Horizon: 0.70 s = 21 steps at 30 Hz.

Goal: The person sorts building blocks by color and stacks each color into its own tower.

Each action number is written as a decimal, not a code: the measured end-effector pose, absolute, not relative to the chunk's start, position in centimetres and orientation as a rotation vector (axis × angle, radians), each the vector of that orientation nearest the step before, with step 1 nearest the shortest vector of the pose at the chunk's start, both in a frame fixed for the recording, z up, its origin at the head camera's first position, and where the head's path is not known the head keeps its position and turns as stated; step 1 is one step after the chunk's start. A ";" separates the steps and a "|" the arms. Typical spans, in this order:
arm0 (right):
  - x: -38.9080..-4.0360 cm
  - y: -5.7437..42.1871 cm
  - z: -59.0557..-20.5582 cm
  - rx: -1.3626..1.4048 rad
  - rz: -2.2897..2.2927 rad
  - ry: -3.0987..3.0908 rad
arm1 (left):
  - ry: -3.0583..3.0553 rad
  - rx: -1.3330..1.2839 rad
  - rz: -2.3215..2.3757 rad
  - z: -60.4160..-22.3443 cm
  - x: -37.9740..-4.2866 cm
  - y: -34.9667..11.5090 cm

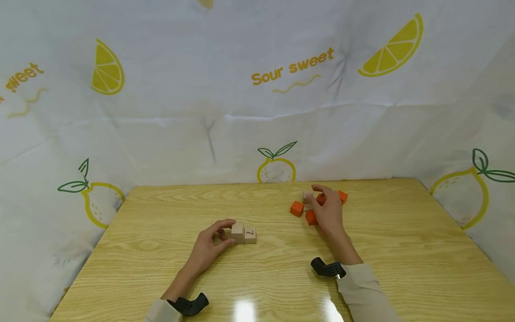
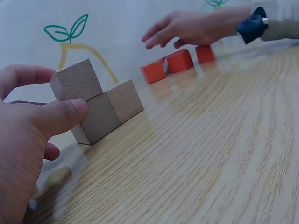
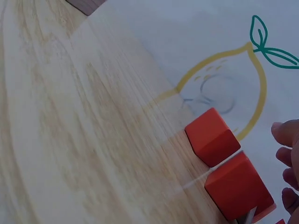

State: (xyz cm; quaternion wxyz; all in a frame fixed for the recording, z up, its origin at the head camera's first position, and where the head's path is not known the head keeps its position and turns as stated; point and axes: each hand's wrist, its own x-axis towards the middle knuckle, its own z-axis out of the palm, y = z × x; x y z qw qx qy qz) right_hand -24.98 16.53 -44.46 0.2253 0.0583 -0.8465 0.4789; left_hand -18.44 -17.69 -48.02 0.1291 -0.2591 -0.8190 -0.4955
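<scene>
Two plain wooden cubes [image 1: 238, 230] stand stacked, with a third wooden cube [image 1: 250, 235] marked 7 beside the lower one. My left hand [image 1: 209, 246] pinches the stack: in the left wrist view the index fingertip meets the upper cube [image 2: 77, 79] and the thumb [image 2: 77, 109] lies at the front near the joint. My right hand [image 1: 327, 210] hovers over a group of red cubes [image 1: 297, 209] and wooden cubes [image 1: 307, 197], fingers loosely bent, thumb near a wooden one. In the right wrist view its fingers [image 3: 289, 133] are apart from the red cubes [image 3: 212, 137]. The palm hides part of the group.
A wood-grain table [image 1: 169, 205] lies under everything. Behind it hangs a white cloth [image 1: 181, 147] printed with lemons. Another red cube [image 1: 343, 197] sits behind the right hand, near the table's back edge.
</scene>
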 end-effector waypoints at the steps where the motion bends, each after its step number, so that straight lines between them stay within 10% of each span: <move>1: -25.1 16.7 -44.5 0.175 1.303 -2.350 | -2.380 -0.753 -1.442 -48.1 -18.5 -17.7; 21: -26.7 17.4 -45.2 0.162 1.111 -2.572 | -2.354 -0.772 -1.434 -48.4 -18.7 -17.7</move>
